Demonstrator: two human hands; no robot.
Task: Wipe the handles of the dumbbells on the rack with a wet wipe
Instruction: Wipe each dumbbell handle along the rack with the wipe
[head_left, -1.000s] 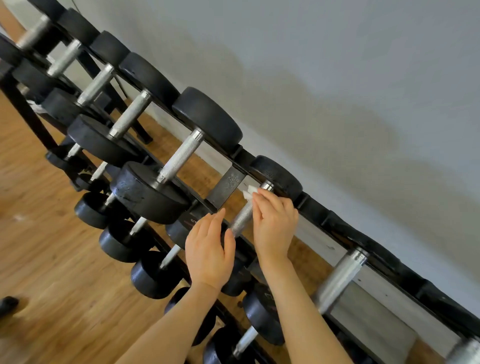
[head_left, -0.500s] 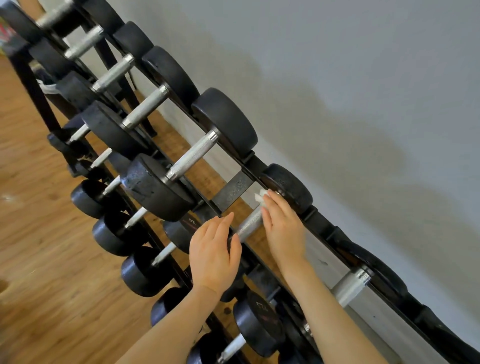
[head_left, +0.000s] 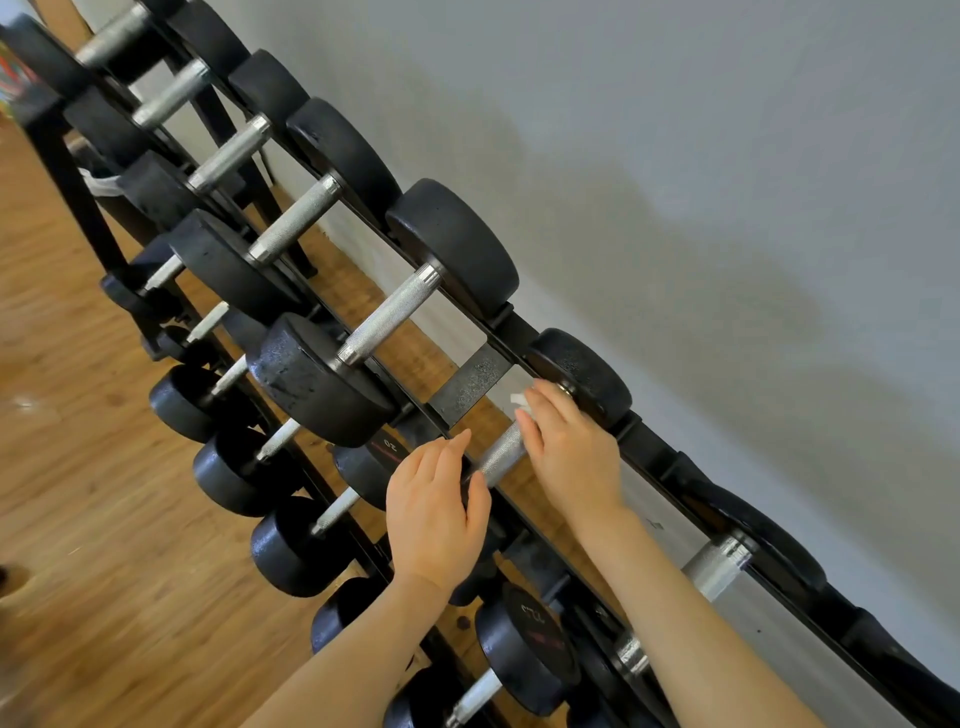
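Gripping the knurled silver handle (head_left: 501, 453) of a black round-headed dumbbell on the top rail of the black steel rack (head_left: 470, 384), the right hand (head_left: 569, 452) is pressing a white wet wipe (head_left: 518, 402) around it; the left hand (head_left: 434, 512) is steadying the near head, fingers relaxed. Judging by position, this handle is mid-wipe, and which others are finished is not showing.

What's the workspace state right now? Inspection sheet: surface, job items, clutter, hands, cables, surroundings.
Surface: black tiered dumbbell rack, loaded.
Job's things: white wet wipe on the knurled handle of a top-row dumbbell.
Clutter: nothing seen.
Grippers: right hand wraps wipe and handle; left hand rests, fingers straight, at the handle's near end.
Cables: nothing seen.
Surroundings: grey wall behind, wood floor below.
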